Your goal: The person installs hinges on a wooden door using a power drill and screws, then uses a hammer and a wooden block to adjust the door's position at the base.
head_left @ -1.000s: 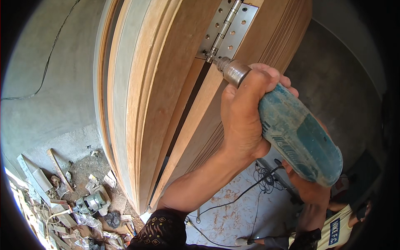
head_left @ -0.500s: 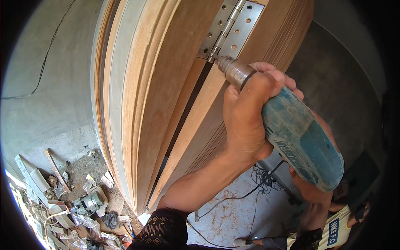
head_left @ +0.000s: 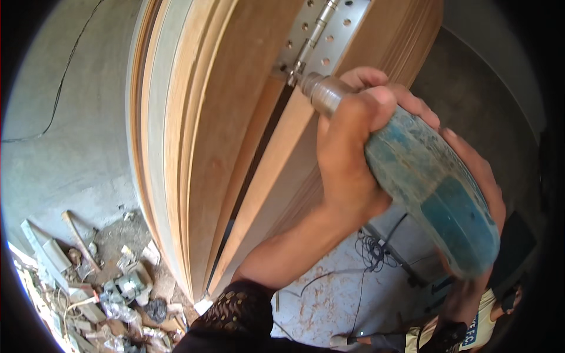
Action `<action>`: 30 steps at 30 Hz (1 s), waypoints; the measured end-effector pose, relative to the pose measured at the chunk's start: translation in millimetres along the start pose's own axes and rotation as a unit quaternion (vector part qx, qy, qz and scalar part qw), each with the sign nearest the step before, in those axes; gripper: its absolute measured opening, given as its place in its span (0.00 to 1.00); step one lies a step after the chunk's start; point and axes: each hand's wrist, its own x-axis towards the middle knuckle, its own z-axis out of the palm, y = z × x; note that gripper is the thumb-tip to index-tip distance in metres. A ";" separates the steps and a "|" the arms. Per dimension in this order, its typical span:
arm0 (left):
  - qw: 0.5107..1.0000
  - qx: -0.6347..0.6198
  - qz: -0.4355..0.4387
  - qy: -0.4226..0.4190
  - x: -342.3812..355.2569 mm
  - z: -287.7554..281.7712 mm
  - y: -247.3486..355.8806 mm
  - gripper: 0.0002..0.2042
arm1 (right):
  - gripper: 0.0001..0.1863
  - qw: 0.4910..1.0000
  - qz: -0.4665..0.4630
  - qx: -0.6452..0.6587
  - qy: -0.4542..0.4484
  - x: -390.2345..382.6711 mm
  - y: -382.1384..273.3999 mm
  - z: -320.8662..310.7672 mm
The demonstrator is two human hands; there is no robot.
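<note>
A worn teal power drill (head_left: 432, 188) slants across the view, its metal chuck (head_left: 323, 93) pointing up and left. My left hand (head_left: 347, 147) is closed round the front of the drill, just behind the chuck. My right hand (head_left: 485, 179) wraps the drill's far right side, mostly hidden behind the body. The bit end meets the lower end of a steel hinge (head_left: 329, 40), near a screw hole in its left leaf. That hinge joins a wooden door frame (head_left: 250, 112) to a wooden door edge (head_left: 279, 156), with a dark gap between them.
Scrap wood, plastic and rubble (head_left: 123, 312) lie at the lower left around a greenish power tool (head_left: 130, 287). Coiled black cable (head_left: 374, 250) rests on the dusty floor (head_left: 329, 294). Another person's yellow shirt (head_left: 484, 317) shows at the lower right. A wire (head_left: 59, 97) hangs on the left wall.
The drill's rear end has swung right and slightly down, with my right hand moving along. The chuck has shifted slightly left and up, still at the hinge's lower end.
</note>
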 end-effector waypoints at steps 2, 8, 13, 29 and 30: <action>0.998 0.011 0.053 -0.010 -6.3 -15.0 -7.6 0.25 | 0.27 0.998 0.045 0.030 -0.032 -11.8 28.9 -1.0; 0.971 0.235 -0.037 -0.015 -138.2 -31.5 -85.9 0.15 | 0.38 0.919 0.274 0.281 0.027 -191.9 125.2 -4.2; 0.876 0.279 -0.280 0.278 -179.1 -105.2 -142.8 0.14 | 0.34 0.722 0.444 0.521 -0.100 -221.0 212.2 37.9; 0.144 0.686 -0.641 0.314 -643.1 -315.5 71.9 0.15 | 0.58 0.770 0.310 -0.140 -0.539 -430.4 488.4 0.3; 0.120 0.671 -0.655 0.326 -644.6 -307.1 72.1 0.15 | 0.59 0.745 0.309 -0.142 -0.574 -437.0 498.7 1.5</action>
